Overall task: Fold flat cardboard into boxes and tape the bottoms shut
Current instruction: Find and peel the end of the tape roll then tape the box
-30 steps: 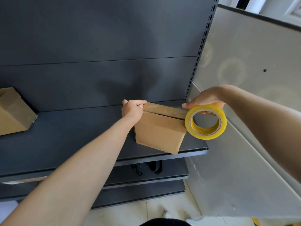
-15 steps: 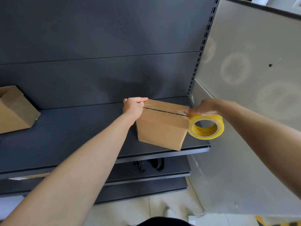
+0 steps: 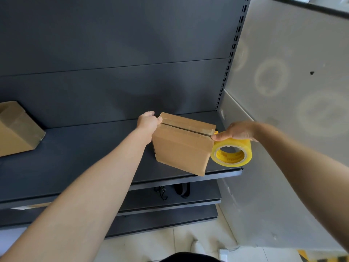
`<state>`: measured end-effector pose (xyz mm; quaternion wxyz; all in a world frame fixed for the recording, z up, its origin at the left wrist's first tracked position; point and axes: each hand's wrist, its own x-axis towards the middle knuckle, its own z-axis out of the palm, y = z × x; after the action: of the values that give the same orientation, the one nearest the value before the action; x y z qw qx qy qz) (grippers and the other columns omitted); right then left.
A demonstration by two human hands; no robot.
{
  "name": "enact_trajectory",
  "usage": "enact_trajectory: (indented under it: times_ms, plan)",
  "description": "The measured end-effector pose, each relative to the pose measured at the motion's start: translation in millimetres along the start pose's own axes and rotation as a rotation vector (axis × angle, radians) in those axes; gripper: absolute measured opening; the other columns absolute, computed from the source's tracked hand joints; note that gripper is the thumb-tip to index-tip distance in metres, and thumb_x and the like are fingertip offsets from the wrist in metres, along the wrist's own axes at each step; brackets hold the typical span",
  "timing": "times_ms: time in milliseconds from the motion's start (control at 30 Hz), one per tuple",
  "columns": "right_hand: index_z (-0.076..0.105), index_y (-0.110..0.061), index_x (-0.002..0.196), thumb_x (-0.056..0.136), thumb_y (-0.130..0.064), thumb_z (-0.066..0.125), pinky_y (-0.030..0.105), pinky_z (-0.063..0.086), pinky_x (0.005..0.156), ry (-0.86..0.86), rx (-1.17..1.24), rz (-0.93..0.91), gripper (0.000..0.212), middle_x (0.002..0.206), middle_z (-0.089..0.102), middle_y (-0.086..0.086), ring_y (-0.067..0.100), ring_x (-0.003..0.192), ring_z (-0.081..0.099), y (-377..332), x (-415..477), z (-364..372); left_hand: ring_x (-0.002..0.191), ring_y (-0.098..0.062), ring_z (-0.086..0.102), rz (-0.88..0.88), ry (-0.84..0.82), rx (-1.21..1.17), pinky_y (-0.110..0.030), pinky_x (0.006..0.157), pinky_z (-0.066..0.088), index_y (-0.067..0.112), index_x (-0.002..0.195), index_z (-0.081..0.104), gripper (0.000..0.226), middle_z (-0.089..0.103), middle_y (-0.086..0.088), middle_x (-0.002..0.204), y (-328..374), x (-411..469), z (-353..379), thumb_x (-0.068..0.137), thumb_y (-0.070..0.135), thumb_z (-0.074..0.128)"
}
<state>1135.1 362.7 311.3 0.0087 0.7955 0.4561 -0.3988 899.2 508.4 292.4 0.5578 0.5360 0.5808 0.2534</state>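
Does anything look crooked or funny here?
Yes. The cardboard box being taped sits turned at an angle on the shelf, one corner right at the front edge. The second box at far left also looks tipped. Nothing looks torn or spilled.

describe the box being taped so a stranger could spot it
On the dark shelf, look toward its right end. The box there has the left hand on one end and the right hand with a yellow tape roll at the other; the other box sits alone far left.
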Motion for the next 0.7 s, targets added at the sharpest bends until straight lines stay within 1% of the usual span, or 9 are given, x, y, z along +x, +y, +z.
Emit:
enact_trajectory:
  times_ms: [67,133,200,267,400,500,567,633,700]
  plan:
    - [0.074,-0.02,0.081,0.037,-0.09,0.059,0.028,0.05,0.068,-0.039,0.024,-0.002,0.084,0.074,0.074,-0.004,0.016,0.072,0.071,-6.5,3.5,4.7,0.104,-0.017,0.056,-0.076,0.02,-0.102,-0.033,0.098,0.044,0.013,0.134,0.049,0.055,0.049,0.001,0.137,-5.3,5.6,-8.5,0.085,0.02,0.071]
    - [0.073,-0.023,0.078,0.039,-0.089,0.06,0.028,0.048,0.065,-0.034,0.037,-0.015,0.078,0.068,0.072,-0.009,0.012,0.069,0.069,-14.7,6.5,10.2,0.093,-0.017,0.062,-0.177,-0.007,-0.241,-0.034,0.09,0.051,0.012,0.135,0.05,0.067,0.062,0.0,0.112,-12.8,8.8,-19.0,0.077,0.031,0.079]
    - [0.072,-0.024,0.077,0.039,-0.088,0.06,0.03,0.049,0.069,-0.013,0.068,-0.029,0.075,0.07,0.072,-0.008,0.014,0.071,0.068,-23.8,10.0,13.9,0.081,-0.015,0.065,-0.251,-0.057,-0.332,-0.03,0.076,0.054,0.014,0.109,0.066,0.044,0.072,0.002,0.086,-20.4,12.9,-28.5,0.076,0.041,0.078]
    - [0.072,-0.023,0.08,0.04,-0.088,0.059,0.034,0.052,0.079,-0.005,0.083,-0.037,0.077,0.079,0.072,-0.003,0.018,0.077,0.068,-31.0,13.6,14.8,0.07,-0.014,0.067,-0.303,-0.05,-0.403,-0.028,0.063,0.055,0.018,0.084,0.069,0.028,0.072,0.004,0.068,-26.1,17.0,-35.2,0.077,0.043,0.077]
    - [0.069,-0.021,0.087,0.042,-0.084,0.062,0.041,0.053,0.088,0.003,0.124,-0.021,0.078,0.089,0.07,0.002,0.023,0.083,0.067,-42.2,18.8,17.2,0.069,-0.017,0.067,-0.369,-0.04,-0.489,-0.03,0.062,0.057,0.016,0.079,0.07,0.017,0.072,0.001,0.066,-30.4,31.7,-47.6,0.074,0.028,0.081]
    - [0.066,-0.018,0.099,0.048,-0.081,0.067,0.044,0.054,0.089,0.015,0.192,-0.005,0.081,0.096,0.07,0.004,0.025,0.087,0.068,-49.5,23.1,24.4,0.066,-0.012,0.062,-0.335,0.014,-0.513,-0.025,0.058,0.053,0.015,0.091,0.07,0.014,0.068,0.002,0.07,-37.0,36.7,-51.7,0.081,0.022,0.076]
    - [0.067,-0.017,0.099,0.054,-0.077,0.07,0.04,0.057,0.081,0.018,0.235,0.01,0.076,0.093,0.071,0.005,0.025,0.082,0.069,-56.4,25.0,27.4,0.076,-0.012,0.064,-0.262,0.065,-0.532,-0.025,0.066,0.055,0.017,0.107,0.069,0.027,0.07,0.003,0.086,-42.5,37.6,-50.5,0.084,0.033,0.071]
    - [0.07,-0.016,0.091,0.059,-0.073,0.071,0.033,0.058,0.065,0.008,0.274,0.016,0.065,0.083,0.073,0.004,0.023,0.072,0.071,-65.5,25.3,28.9,0.078,-0.01,0.067,-0.198,0.06,-0.531,-0.025,0.064,0.054,0.02,0.1,0.068,0.036,0.072,0.005,0.088,-46.3,36.0,-51.1,0.085,0.053,0.062]
    - [0.071,-0.017,0.085,0.063,-0.07,0.071,0.029,0.055,0.059,-0.007,0.296,0.019,0.058,0.078,0.073,0.004,0.021,0.065,0.071,-75.1,25.5,30.2,0.084,-0.007,0.065,-0.111,0.021,-0.442,-0.023,0.066,0.048,0.023,0.099,0.065,0.047,0.071,0.007,0.096,-48.4,33.2,-54.1,0.085,0.066,0.051]
